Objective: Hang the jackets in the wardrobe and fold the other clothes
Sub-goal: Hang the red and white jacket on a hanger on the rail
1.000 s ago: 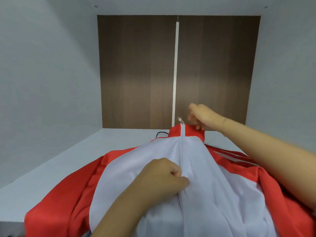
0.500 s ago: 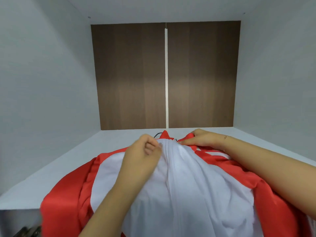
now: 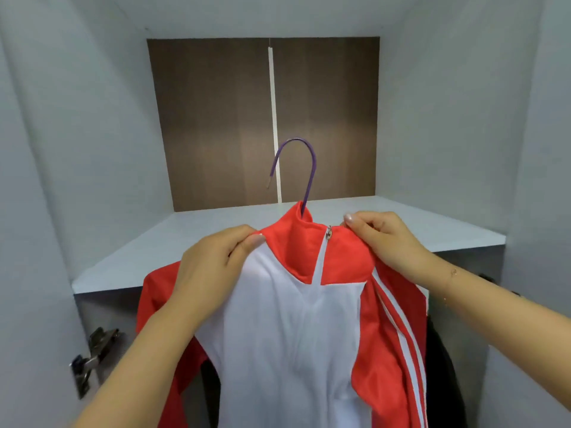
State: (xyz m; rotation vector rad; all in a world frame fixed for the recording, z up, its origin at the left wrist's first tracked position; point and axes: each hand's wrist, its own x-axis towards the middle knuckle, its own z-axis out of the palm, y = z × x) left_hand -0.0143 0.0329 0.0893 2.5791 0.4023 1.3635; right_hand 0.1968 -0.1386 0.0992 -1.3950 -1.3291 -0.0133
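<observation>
No readable text, labels, brand marks, nos. or signs anywhere in frame.
</observation>
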